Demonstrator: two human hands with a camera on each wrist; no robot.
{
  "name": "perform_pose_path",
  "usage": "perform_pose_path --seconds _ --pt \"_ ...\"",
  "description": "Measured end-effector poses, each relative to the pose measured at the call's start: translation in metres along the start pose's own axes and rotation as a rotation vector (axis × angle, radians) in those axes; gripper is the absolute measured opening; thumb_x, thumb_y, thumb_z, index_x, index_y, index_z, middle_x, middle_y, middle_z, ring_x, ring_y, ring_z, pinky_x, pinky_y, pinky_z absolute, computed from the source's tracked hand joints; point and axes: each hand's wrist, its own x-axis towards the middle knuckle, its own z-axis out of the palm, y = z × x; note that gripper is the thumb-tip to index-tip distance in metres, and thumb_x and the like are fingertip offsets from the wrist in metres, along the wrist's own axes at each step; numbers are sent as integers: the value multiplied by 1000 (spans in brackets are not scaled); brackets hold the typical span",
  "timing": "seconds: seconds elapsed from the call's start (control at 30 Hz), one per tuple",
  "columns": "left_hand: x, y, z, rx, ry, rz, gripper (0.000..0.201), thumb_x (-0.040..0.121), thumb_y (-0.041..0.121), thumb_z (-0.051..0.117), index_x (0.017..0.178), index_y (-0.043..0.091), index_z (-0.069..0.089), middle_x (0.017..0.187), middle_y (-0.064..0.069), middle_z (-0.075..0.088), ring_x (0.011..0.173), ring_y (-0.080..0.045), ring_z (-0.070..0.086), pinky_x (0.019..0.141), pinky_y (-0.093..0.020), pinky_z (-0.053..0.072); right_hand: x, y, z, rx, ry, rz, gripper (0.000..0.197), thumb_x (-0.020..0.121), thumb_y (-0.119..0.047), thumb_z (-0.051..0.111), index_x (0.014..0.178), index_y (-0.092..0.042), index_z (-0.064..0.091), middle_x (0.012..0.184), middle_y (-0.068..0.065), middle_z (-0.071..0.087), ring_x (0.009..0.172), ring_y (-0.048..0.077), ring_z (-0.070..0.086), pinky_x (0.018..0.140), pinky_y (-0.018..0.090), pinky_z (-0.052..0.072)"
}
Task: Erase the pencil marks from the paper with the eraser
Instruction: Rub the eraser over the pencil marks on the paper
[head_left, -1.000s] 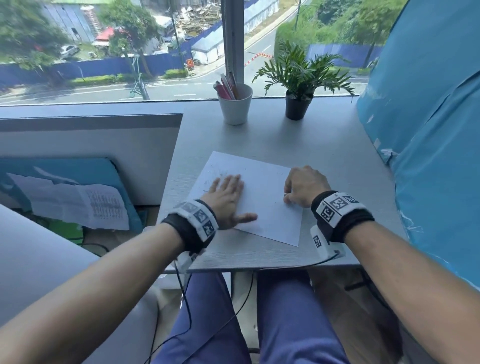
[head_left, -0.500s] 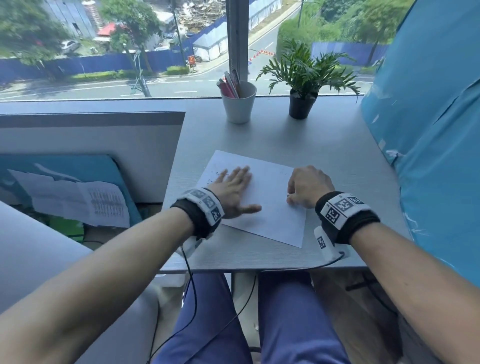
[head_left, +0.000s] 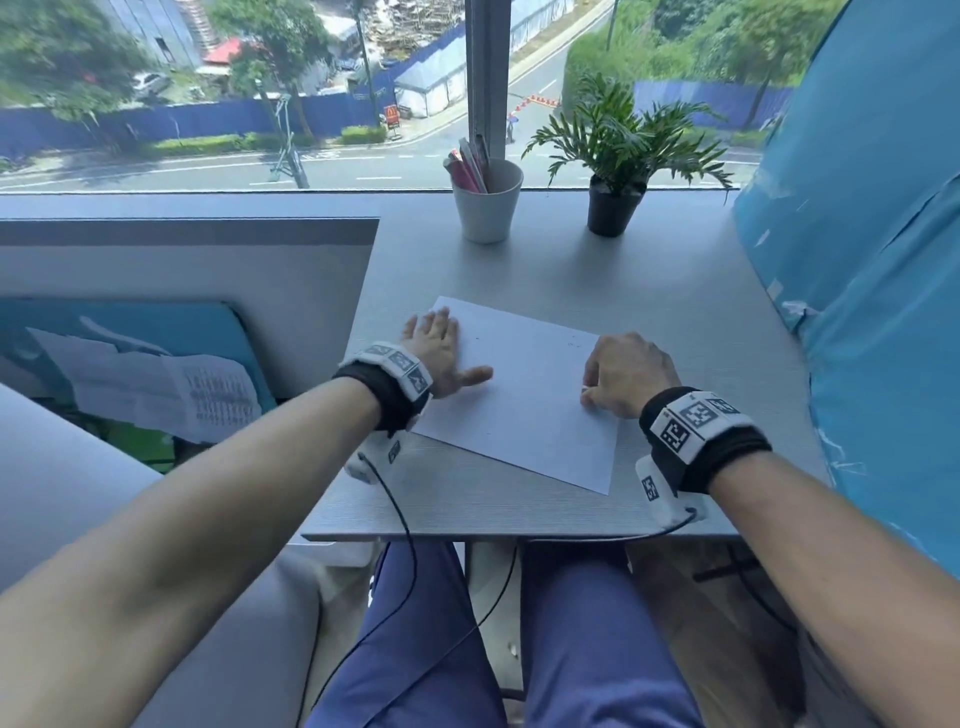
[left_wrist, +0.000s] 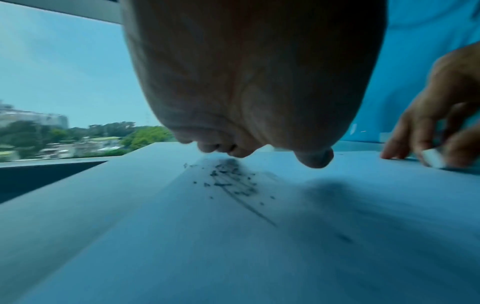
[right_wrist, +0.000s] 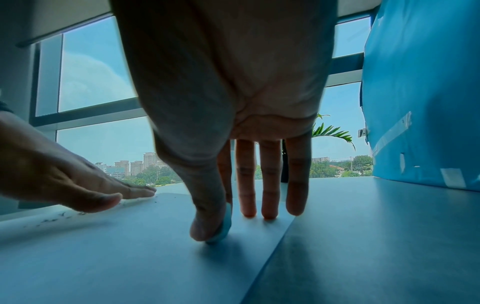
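The paper (head_left: 524, 384) lies flat on the desk (head_left: 675, 291), turned a little, its nearest corner close to the desk's front edge. It is a thin, light sheet, so it will probably slide or wrinkle under rubbing if it is not pinned; one should press on it beside the place being rubbed, not lift it.

On the right side of the sheet, the right hand (head_left: 626, 376) pinches a small white eraser (left_wrist: 434, 157) between thumb and forefinger, the other fingers straight with their tips down on the sheet. The eraser looks small and soft; I judge it is best held low, near the rubbing end.

Toward the far left corner of the sheet, the left hand (head_left: 439, 351) presses flat, fingers straight. Dark crumbs (left_wrist: 231, 179) lie just beside it.

At the far edge stand a white cup (head_left: 487, 200) and a potted plant (head_left: 615, 156).
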Motion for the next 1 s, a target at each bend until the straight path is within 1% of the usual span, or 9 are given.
perform_pose_path --seconds 0.13,0.23,0.37,0.47,0.57,0.63,0.8,0.9,1.0 --pt "-32 16 17 -53 48 324 91 96 65 41 160 19 -5 166 -1 -15 153 -16 -9 124 -45 -1 -1 -1 0 -11 -12 -12 15 75 -24 78 89 -24 75 99 4 69 91 26 66 72 26 45" --pt "-30 27 25 -169 96 226 95 90 70 48 160 20 9 168 0 4 153 -18 8 123 -51 13 1 -2 -2 -49 -33 -33 18 74 -24 79 91 -24 75 100 3 67 92 26 65 74 27 46" --pt "-15 38 17 -173 189 123 105 67 81 65 148 21 35 155 -2 28 142 -25 28 114 -51 29 17 -12 -8 -77 -79 -77 18 70 -23 83 85 -22 73 94 1 67 91 24 65 78 29 50" --pt "-10 40 17 -226 146 91 115 61 79 72 152 25 27 163 -1 15 150 -22 14 119 -54 18 42 -25 -13 110 -18 -147 11 69 -19 83 72 -21 73 80 0 71 81 20 67 74 27 53" --pt "-6 37 17 -234 14 75 126 64 82 68 159 30 5 167 4 -11 154 -18 -9 121 -57 -1 59 -44 -14 178 -20 -299 7 73 -14 82 79 -14 78 69 1 69 68 15 63 71 26 53" --pt "-3 36 16 -209 -44 68 131 63 86 63 159 31 -6 165 6 -20 152 -17 -16 119 -58 -6 67 -51 -9 170 -28 -370 9 75 -14 80 83 -11 78 69 2 68 65 14 59 67 25 51" --pt "0 33 15 -203 -100 58 136 60 90 61 157 35 -15 162 10 -27 150 -15 -23 118 -61 -12 72 -45 2 183 -31 -408 8 77 -13 78 84 -9 78 64 -3 61 62 13 55 60 19 40" --pt "0 33 14 -214 -114 59 136 58 90 62 156 36 -16 162 11 -28 150 -14 -24 117 -61 -13 65 -35 -2 122 -109 -428 7 74 -14 79 80 -11 78 69 2 68 64 15 57 55 20 42" --pt "0 34 13 -216 -115 58 137 57 91 62 156 36 -16 161 11 -29 149 -14 -25 117 -61 -13 68 -40 -9 73 -158 -426 7 73 -16 82 79 -14 77 68 -1 68 62 11 57 49 15 41"
